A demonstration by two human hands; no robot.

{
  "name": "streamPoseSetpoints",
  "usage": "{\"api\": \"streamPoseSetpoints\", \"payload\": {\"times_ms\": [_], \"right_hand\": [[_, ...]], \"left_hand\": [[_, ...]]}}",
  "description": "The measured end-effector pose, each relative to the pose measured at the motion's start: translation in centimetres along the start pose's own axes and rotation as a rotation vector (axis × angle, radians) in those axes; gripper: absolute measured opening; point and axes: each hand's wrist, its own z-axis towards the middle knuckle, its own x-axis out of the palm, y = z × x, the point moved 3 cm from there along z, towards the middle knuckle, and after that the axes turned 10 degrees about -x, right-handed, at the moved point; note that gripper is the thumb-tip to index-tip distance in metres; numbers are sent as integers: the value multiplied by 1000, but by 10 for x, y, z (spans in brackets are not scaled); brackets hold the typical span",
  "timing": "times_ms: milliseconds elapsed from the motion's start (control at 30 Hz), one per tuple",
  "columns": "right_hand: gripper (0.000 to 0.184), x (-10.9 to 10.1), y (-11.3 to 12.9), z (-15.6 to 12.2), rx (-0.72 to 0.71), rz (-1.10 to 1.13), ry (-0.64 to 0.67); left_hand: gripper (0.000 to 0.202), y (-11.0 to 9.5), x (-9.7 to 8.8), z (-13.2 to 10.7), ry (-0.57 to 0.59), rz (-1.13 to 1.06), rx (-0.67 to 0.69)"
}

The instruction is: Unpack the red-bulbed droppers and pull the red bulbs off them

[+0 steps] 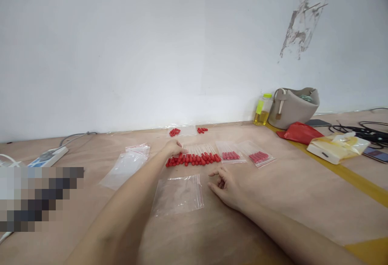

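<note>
A row of thin pale sticks with red ends (198, 158) lies side by side on the table in front of me. My left hand (175, 148) reaches over the left part of this row, its fingers bent down and closed on a red-ended stick; the fingertips are partly hidden. Just below the row's right part, my right hand (223, 186) hovers with thumb and forefinger apart and the other fingers curled, holding nothing. An unfilled clear zip bag (178, 195) lies flat between my forearms. Right of the row are two zip bags, a nearer-in bag (230, 155) and an outer bag (259, 156), each with several red-ended sticks inside.
Loose clear bags (127, 166) lie at left, near a power strip (48, 157). By the wall are two small red groups, left (175, 132) and right (202, 130). At right stand a bottle (263, 111), grey handbag (295, 109), red packet (300, 134), tissue pack (336, 148) and black cables (370, 133).
</note>
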Motion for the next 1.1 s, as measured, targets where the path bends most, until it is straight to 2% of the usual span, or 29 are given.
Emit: {"api": "streamPoseSetpoints", "payload": {"times_ms": [167,300,367,433,467,533,600,667,767,867,967,1033,1100], "right_hand": [[18,2,-3,-1,-1,3,9],[15,0,-3,-1,-14,-25,12],[13,-3,5,0,-86,-51,24],[18,-3,18,2,-225,-76,95],[22,-2,25,3,-306,-93,161],[34,2,39,2,-443,-144,327],[45,9,46,-1,-491,-201,496],[50,15,47,-3,-456,-230,617],[46,18,44,-7,-391,-215,680],[35,12,42,-5,-398,-137,577],[24,-2,32,3,-337,-106,398],[19,-18,17,11,-251,-212,240],[17,-39,-1,19,-212,-410,90]], "left_hand": [[41,-9,0,-5,-84,132,73],[33,0,-7,-31,-149,183,219],[24,16,-5,-54,-158,205,351],[26,35,3,-84,-109,266,688],[28,47,7,-96,-72,300,802],[36,73,13,-114,-64,399,887],[44,93,18,-121,-26,534,892],[50,105,21,-121,21,625,859],[49,109,22,-116,46,596,800],[41,107,20,-104,-23,357,705],[39,110,13,-87,-80,155,569],[40,114,9,-79,-59,132,492],[36,117,5,-78,16,138,437]]}}
